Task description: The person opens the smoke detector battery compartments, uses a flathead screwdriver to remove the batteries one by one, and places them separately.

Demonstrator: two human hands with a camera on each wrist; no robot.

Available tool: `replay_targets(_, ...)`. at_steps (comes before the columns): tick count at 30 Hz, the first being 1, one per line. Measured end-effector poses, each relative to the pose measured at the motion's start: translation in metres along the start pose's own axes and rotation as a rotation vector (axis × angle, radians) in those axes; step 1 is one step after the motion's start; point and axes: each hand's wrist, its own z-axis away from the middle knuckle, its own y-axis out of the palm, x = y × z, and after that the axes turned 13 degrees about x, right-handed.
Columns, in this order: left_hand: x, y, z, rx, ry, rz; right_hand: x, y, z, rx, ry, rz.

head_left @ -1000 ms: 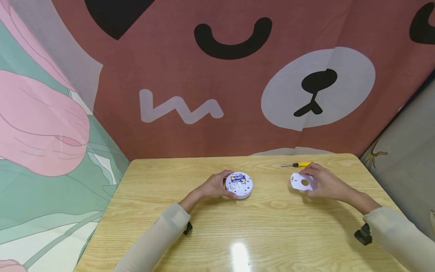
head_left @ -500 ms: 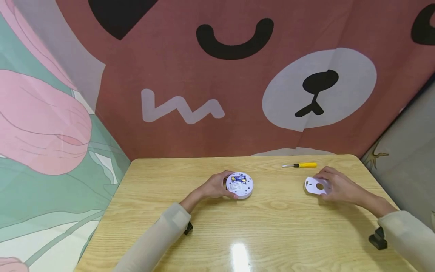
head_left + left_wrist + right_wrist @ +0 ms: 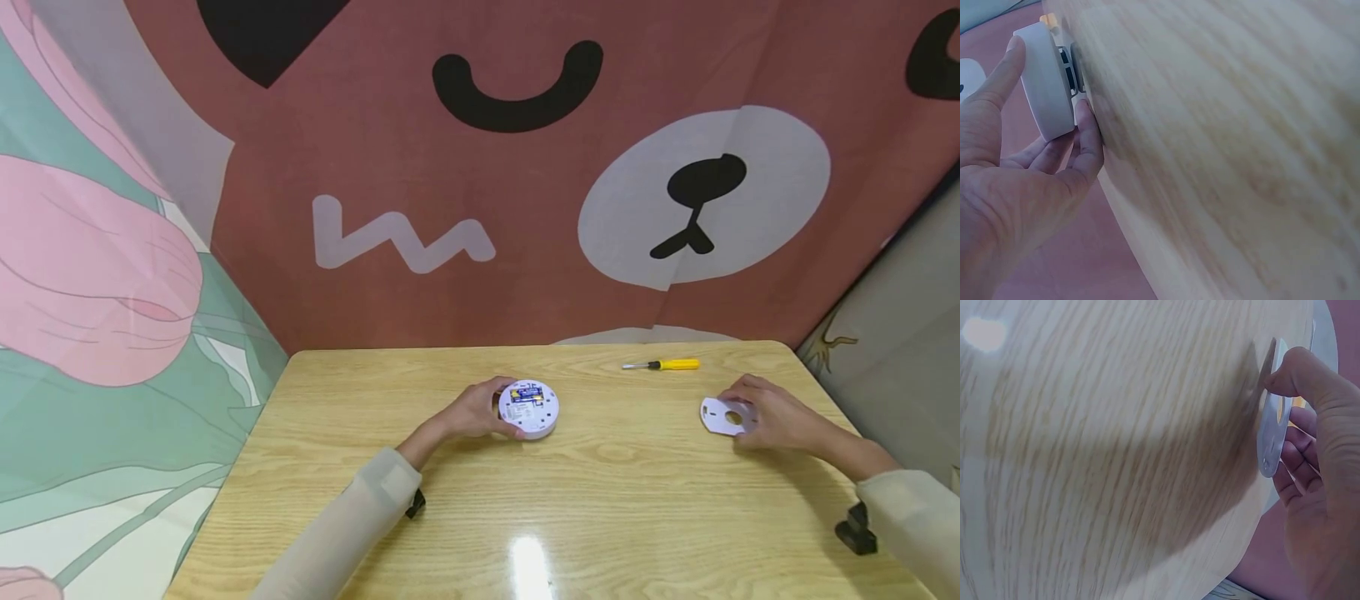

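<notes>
A round white smoke detector (image 3: 528,421), its back facing up with blue-and-yellow batteries (image 3: 527,395) in it, is in the head view left of the table's middle. My left hand (image 3: 474,410) grips its left side, thumb on the near rim. In the left wrist view the detector (image 3: 1047,81) sits between thumb and fingers, a dark vented part beneath it close to the wood. Farther right, my right hand (image 3: 780,417) pinches a thin white mounting plate (image 3: 717,418) with a round hole. The plate (image 3: 1269,440) is just over the tabletop in the right wrist view; I cannot tell whether it touches.
A yellow-handled screwdriver (image 3: 677,364) lies near the back edge of the wooden table (image 3: 600,517), between the hands. Behind the table hangs a printed cloth (image 3: 517,292) with a bear face. A grey cloth (image 3: 900,333) borders the right side.
My right hand has carried the mounting plate to the right, away from the detector and screwdriver, whose handle is now fully visible. The left hand and detector have stayed in place.
</notes>
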Motion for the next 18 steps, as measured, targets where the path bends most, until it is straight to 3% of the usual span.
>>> replay_targets(8, 0.0010, 0.0003, 0.0002, -0.003, 0.007, 0.011, -0.0065, 0.0033, 0.0049, -0.004, 0.005, 0.023)
replay_targets(18, 0.0006, 0.0007, 0.0006, -0.004, 0.008, 0.042, -0.0065, 0.0019, 0.0028, 0.066, 0.042, 0.006)
